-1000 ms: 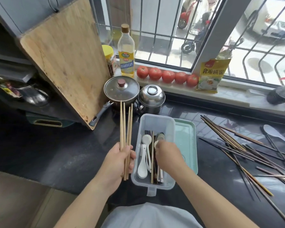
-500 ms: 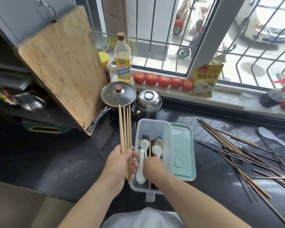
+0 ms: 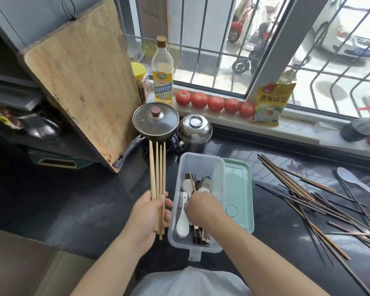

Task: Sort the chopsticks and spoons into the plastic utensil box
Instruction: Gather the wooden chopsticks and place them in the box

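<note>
- Pale wooden chopsticks [image 3: 157,184]: a bundle upright in the left hand [image 3: 151,214], fingers curled round the lower ends, just left of the box.
- Right hand [image 3: 201,207] reaches into the clear plastic utensil box [image 3: 219,167] on the bench [image 3: 73,206]; what its fingers grip, cannot tell.
- White spoon [image 3: 182,226] and dark chopsticks lie inside the box.
- Green lid [image 3: 239,189] touches the box's right side.
- Loose dark chopsticks [image 3: 308,195] scattered further right.

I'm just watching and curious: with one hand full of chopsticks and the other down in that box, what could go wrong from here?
1. The left hand holds the pale wooden chopsticks low down; the loose bundle might slip from its grip.
2. The right hand reaches among the white ceramic spoons in the clear plastic utensil box; it could knock them.
3. The dark chopsticks scattered on the black counter could roll off.
</note>
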Available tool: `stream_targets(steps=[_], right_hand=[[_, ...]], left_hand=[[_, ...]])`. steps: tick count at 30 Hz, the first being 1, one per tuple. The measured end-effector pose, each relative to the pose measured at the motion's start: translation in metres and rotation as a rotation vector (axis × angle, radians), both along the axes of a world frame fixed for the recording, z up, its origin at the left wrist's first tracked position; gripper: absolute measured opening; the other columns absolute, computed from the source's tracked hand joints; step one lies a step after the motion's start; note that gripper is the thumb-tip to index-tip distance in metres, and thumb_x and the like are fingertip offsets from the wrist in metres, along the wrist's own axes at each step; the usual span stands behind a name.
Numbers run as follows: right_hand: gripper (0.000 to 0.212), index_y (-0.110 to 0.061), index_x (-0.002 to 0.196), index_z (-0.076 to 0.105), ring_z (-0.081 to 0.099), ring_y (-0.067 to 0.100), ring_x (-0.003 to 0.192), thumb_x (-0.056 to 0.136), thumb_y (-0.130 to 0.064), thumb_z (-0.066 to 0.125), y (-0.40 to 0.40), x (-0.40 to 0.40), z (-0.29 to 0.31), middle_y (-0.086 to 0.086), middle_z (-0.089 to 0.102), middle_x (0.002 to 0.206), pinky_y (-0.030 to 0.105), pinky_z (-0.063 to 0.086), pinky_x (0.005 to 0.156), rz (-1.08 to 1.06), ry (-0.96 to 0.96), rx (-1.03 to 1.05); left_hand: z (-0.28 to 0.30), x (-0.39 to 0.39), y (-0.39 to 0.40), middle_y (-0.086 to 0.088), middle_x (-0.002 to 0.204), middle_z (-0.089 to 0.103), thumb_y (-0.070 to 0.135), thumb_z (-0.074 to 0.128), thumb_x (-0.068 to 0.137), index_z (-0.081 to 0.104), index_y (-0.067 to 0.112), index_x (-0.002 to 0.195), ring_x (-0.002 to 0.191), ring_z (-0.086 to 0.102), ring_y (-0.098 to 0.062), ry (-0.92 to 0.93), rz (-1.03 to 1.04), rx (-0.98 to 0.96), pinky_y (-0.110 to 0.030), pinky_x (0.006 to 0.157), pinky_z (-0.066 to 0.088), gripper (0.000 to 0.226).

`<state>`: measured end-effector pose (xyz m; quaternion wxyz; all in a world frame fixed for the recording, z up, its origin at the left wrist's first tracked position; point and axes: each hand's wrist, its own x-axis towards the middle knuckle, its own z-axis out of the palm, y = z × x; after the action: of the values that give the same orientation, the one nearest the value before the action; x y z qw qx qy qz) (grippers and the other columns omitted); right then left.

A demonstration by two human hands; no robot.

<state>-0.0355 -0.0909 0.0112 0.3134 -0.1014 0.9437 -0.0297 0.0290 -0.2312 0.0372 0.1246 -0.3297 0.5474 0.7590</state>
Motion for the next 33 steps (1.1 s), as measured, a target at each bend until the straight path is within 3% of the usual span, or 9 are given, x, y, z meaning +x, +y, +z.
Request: stream_targets(steps=[3,5,8,11,14,18,22,27,33], right_hand=[[0.025,-0.004,0.080,0.056,0.062,0.028,0.076,0.095,-0.020,0.045,0.019,-0.003,0.008,0.016,0.064,0.084,0.037,0.049,0.063,-0.366,-0.010,-0.335],[0.027,-0.003,0.085,0.063,0.061,0.018,0.058,0.096,-0.023,0.048,0.027,-0.002,0.017,0.012,0.069,0.083,0.034,0.051,0.053,-0.561,-0.076,-0.623],[0.026,-0.017,0.095,0.069,0.062,0.009,0.060,0.103,-0.035,0.052,0.022,0.006,0.036,0.000,0.070,0.083,0.025,0.049,0.055,-0.587,-0.174,-0.923],[0.031,-0.010,0.087,0.067,0.053,0.015,0.058,0.100,-0.035,0.054,0.015,0.011,0.034,-0.002,0.061,0.062,0.033,0.044,0.058,-0.576,-0.122,-0.956],[0.031,-0.003,0.079,0.063,0.051,0.019,0.061,0.094,-0.028,0.055,0.022,0.006,0.023,0.003,0.057,0.064,0.040,0.044,0.062,-0.851,0.034,-1.007],[0.031,-0.011,0.077,0.057,0.058,0.024,0.064,0.100,-0.030,0.048,0.045,-0.008,0.018,0.003,0.061,0.066,0.042,0.049,0.062,-0.673,0.401,-0.692],[0.007,-0.012,0.095,0.051,0.055,0.034,0.077,0.098,-0.010,0.045,0.039,-0.005,0.005,0.005,0.054,0.078,0.039,0.042,0.063,-0.292,0.279,-0.228],[0.031,-0.003,0.124,0.057,0.061,0.029,0.114,0.096,0.000,0.045,0.008,0.000,-0.024,0.013,0.061,0.121,0.028,0.043,0.077,-0.126,0.148,-0.037],[0.030,-0.009,0.116,0.066,0.059,0.030,0.109,0.096,-0.004,0.044,0.008,0.006,-0.043,0.009,0.067,0.112,0.042,0.041,0.102,-0.097,0.115,-0.003]], left_hand=[[-0.001,-0.003,-0.001,-0.010,0.079,0.062,0.012,0.047,0.109,0.059,0.002,0.120,0.056,0.051,-0.017,0.019,-0.015,0.030,-0.027,0.050,0.042,0.019],[0.001,-0.005,0.002,-0.011,0.079,0.063,0.013,0.048,0.109,0.059,0.002,0.120,0.055,0.050,-0.017,0.035,-0.068,0.029,-0.027,0.049,0.040,0.019],[0.004,-0.010,0.015,-0.010,0.079,0.063,0.015,0.047,0.110,0.060,0.004,0.119,0.052,0.048,-0.017,0.062,-0.208,-0.003,-0.028,0.047,0.037,0.020],[0.004,-0.014,0.024,-0.009,0.079,0.066,0.018,0.046,0.111,0.060,0.005,0.118,0.050,0.050,-0.019,0.097,-0.322,-0.002,-0.029,0.048,0.035,0.021],[0.004,-0.014,0.026,-0.017,0.094,0.075,0.016,0.044,0.111,0.060,0.008,0.115,0.066,0.070,-0.028,0.055,-0.310,-0.067,-0.039,0.058,0.053,0.019],[0.000,-0.012,0.015,-0.017,0.092,0.070,0.017,0.045,0.111,0.056,0.012,0.112,0.063,0.069,-0.026,-0.009,0.046,-0.135,-0.040,0.055,0.060,0.013],[-0.008,-0.015,0.000,-0.013,0.083,0.061,0.015,0.046,0.110,0.057,0.010,0.113,0.049,0.050,-0.016,-0.044,0.163,-0.135,-0.029,0.046,0.044,0.012],[-0.002,-0.015,0.006,-0.011,0.078,0.060,0.014,0.048,0.109,0.057,0.006,0.118,0.049,0.049,-0.016,-0.021,0.111,-0.074,-0.029,0.048,0.041,0.014],[0.003,-0.011,0.003,-0.012,0.079,0.059,0.013,0.048,0.109,0.056,0.004,0.119,0.051,0.048,-0.016,-0.015,0.098,-0.061,-0.028,0.047,0.039,0.016]])
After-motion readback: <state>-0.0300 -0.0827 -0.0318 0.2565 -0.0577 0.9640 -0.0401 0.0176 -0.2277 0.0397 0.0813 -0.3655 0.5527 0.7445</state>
